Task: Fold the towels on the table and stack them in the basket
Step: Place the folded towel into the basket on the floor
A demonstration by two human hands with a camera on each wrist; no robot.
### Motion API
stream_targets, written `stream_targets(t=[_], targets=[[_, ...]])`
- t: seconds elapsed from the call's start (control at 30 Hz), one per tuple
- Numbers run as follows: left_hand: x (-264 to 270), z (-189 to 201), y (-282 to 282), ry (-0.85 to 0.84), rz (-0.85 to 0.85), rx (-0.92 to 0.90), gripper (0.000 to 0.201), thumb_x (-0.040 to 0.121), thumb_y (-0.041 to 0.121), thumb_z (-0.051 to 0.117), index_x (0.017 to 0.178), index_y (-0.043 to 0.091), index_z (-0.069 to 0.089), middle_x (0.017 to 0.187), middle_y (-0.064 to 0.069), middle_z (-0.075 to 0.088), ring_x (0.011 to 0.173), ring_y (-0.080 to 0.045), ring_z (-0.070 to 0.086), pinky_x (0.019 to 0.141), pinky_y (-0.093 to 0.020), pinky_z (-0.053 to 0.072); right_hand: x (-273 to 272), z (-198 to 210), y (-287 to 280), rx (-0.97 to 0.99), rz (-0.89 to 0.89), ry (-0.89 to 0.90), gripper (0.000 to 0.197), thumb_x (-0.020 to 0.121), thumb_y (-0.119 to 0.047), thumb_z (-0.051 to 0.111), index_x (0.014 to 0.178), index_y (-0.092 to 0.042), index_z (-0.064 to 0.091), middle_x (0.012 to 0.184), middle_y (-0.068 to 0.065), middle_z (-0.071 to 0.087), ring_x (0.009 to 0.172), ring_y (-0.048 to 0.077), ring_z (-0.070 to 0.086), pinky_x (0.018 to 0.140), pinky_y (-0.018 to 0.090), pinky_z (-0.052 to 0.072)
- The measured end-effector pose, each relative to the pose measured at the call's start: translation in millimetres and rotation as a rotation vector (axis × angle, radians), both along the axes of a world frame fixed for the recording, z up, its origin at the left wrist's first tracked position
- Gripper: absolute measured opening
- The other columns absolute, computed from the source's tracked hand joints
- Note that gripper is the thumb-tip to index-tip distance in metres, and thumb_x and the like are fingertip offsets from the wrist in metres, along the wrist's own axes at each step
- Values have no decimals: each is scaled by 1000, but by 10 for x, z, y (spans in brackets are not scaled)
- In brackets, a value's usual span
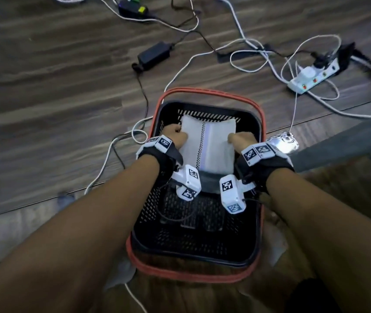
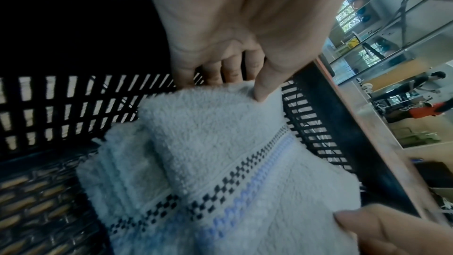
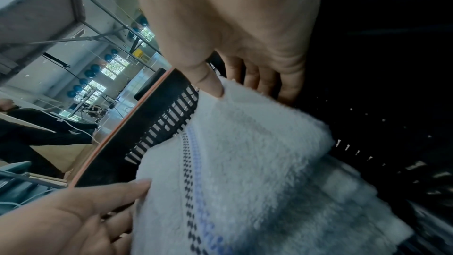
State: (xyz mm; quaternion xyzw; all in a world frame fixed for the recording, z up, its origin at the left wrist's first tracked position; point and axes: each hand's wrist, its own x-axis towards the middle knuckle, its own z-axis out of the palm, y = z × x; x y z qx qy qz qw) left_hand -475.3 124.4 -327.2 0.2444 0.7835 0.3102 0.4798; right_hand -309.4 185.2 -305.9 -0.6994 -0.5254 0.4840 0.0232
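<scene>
Both grips pinching the folded white towel (image 1: 207, 143): left hand (image 1: 175, 136) on its left edge, right hand (image 1: 242, 141) on its right edge. Towel inside black basket (image 1: 256, 199), far end, striped long axis running away from person, hands equally near.

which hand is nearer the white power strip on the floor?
Right. The right hand grips the folded towel's right edge, on the power strip's side; the left hand grips the far left edge.
</scene>
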Motion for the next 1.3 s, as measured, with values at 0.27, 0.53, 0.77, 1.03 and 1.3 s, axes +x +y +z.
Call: stream_targets(t=[0.27,0.53,0.77,1.03,1.3], targets=[[-14,-290,-15,108,21,-12,31,85,2,50,114,5,61,111,-15,65,103,-29,60,88,-33,48,-15,-137,13,-16,-33,60,11,84,-14,50,80,-5,54,72,8,48,57,18,41,57,30,30],[-17,-303,-63,183,-14,-42,32,88,6,48,118,6,58,118,-13,63,108,-29,58,83,-25,41,-21,-228,-45,35,-29,109,10,84,-12,48,76,-8,52,67,4,46,59,18,44,55,27,32],[82,-350,-82,291,-15,72,53,91,12,51,140,5,33,133,-17,50,122,-30,48,101,-32,36,-191,-232,-232,408,56,-180,44,88,-10,48,131,-6,39,127,15,41,113,31,44,75,30,34],[229,-622,-164,689,-529,119,54,99,31,23,149,16,10,159,-2,-2,145,-20,-4,116,-46,16,-380,-666,-450,676,383,-425,55,93,-22,40,144,-8,25,155,10,18,144,23,11,112,45,18],[275,-1014,-215,777,-582,161,57,97,37,13,150,18,3,158,-2,-4,145,-25,-3,115,-50,17,-294,-1099,-493,676,392,-405,58,98,-29,28,148,-5,10,158,12,0,146,25,0,117,43,15]])
